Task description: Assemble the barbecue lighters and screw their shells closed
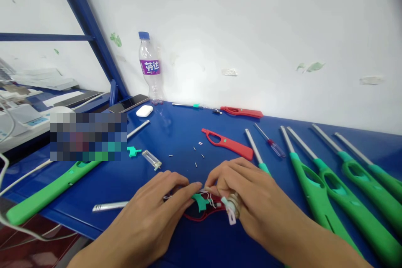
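My left hand (160, 213) is closed around an opened red lighter casing (202, 217), near where its silver metal barrel (109, 206) sticks out to the left. A teal trigger (200, 202) and thin white wires (211, 199) show inside the casing. Over the casing's right end, my right hand (251, 197) is closed, with thumb and fingertips pinched by the wires. A lighter fuel tank (234, 205) with a white valve lever pokes out beneath its palm, mostly hidden. What the right fingertips pinch is hard to make out.
Red casing halves (230, 144), a clear tank (151, 159), a teal trigger piece (134, 151) and several screws (196, 164) lie ahead. Several green lighters (333, 182) and a screwdriver (272, 144) are right; another green lighter (47, 192) is left. A bottle (151, 69) stands by the wall.
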{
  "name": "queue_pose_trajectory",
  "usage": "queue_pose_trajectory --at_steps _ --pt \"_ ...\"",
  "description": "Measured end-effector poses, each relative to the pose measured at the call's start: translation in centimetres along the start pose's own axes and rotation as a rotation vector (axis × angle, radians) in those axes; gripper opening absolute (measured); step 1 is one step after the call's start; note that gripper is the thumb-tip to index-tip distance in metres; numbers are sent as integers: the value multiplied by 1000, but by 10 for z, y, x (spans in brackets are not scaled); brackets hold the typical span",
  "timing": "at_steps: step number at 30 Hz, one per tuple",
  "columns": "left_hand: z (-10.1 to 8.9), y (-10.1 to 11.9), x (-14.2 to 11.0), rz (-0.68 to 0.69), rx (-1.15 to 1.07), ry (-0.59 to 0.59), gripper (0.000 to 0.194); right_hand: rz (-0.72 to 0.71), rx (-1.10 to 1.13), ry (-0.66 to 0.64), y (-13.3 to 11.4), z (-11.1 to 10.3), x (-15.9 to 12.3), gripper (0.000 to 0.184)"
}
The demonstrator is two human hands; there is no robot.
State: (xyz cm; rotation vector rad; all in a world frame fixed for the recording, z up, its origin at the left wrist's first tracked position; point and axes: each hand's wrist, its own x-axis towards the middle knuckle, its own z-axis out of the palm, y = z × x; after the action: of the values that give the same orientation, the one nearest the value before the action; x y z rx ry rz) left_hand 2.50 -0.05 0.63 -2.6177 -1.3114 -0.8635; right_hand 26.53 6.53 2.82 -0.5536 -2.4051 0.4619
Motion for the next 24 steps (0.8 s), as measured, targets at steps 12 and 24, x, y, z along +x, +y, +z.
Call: queue_pose_trajectory --at_steps 12,24 --pt "0 6 13 -107 -124 110 19 90 26 -20 -7 -7 4 28" --pt "3 6 9 -77 -83 125 24 276 -265 -265 3 -5 -2 13"
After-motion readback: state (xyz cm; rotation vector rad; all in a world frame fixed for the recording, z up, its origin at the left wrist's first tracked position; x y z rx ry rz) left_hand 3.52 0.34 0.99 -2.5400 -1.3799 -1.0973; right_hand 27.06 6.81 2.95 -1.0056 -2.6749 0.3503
